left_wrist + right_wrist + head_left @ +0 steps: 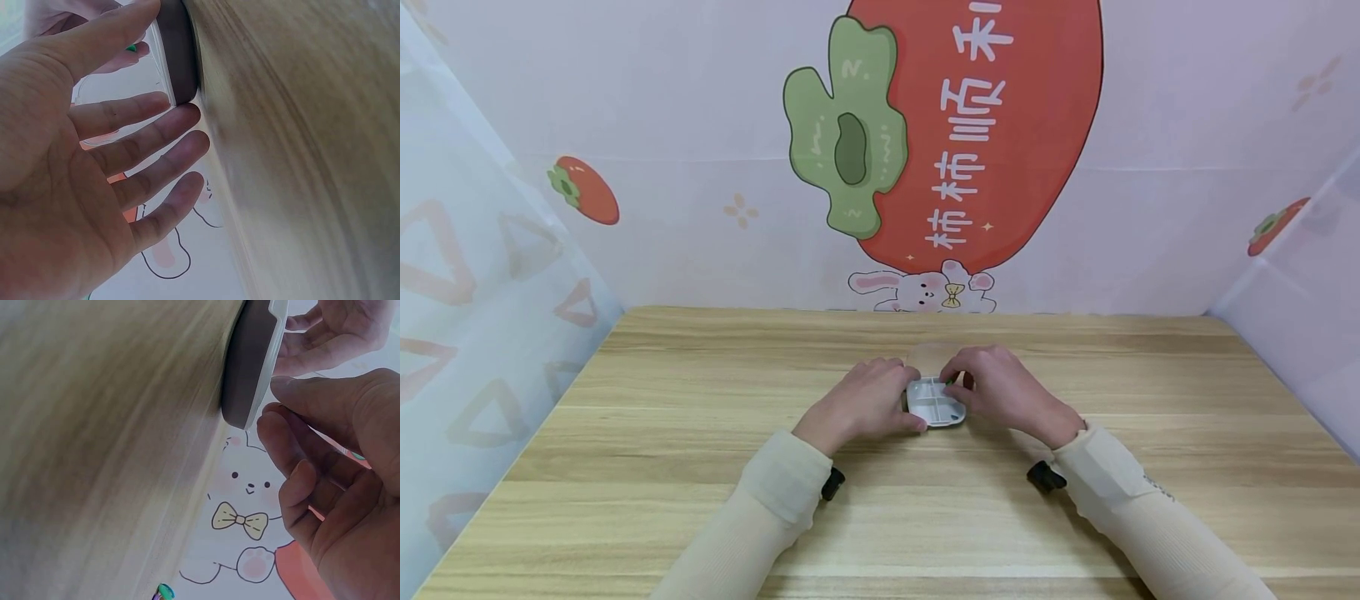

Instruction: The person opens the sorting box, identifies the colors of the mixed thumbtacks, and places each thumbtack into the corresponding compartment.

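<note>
A small white pill box (922, 411) with divided compartments and a grey-brown underside (178, 53) stands on the table, its see-through lid (928, 354) tipped back. My left hand (868, 400) holds it at the left side, thumb at the near edge and index fingertip at the far edge; the other fingers are extended. Over the right compartments, my right hand (1003, 392) pinches a small green piece (131, 47) between thumb and fingertips, mostly hidden by them. A small dark piece (955, 417) lies in the near right compartment.
A small teal and purple object (165, 592) shows at the bottom of the right wrist view. The wooden table (647, 433) ends at a printed backdrop (700, 233) behind, with cloth panels at both sides. Black wrist straps (1047, 477) sit below the sleeves.
</note>
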### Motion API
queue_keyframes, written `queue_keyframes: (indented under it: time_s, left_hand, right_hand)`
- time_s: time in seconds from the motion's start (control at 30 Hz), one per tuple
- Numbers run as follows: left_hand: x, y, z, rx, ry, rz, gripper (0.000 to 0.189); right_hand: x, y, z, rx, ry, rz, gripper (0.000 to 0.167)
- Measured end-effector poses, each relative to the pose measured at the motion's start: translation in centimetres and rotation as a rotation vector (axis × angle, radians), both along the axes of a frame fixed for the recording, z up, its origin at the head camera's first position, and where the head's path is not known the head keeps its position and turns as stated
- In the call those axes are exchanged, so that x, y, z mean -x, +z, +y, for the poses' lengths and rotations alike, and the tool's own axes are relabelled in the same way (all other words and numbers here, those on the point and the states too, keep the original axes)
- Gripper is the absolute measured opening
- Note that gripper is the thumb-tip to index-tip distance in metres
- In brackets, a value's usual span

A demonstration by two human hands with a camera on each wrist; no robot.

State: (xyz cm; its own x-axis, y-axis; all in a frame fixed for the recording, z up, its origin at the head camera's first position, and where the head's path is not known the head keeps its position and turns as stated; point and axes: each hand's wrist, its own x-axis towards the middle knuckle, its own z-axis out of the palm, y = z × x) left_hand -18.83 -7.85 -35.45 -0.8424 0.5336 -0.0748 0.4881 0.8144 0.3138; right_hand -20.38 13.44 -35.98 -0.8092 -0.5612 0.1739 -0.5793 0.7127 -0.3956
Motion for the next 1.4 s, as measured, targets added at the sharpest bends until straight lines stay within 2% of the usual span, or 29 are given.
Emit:
queue_keyframes:
  time_s: [1.03, 1.4]
  left_hand:
    - [-0.01, -0.04, 0.06, 0.004, 0.002, -0.01, 0.063]
    - [-0.04, 0.06, 0.04, 0.002, 0.013, -0.018, 0.063]
  right_hand:
    - [-0.06, -0.17, -0.09, -0.019, 0.001, 0.035, 0.018]
    - [-0.08, 0.0, -0.18, -0.031, -0.019, 0.017, 0.019]
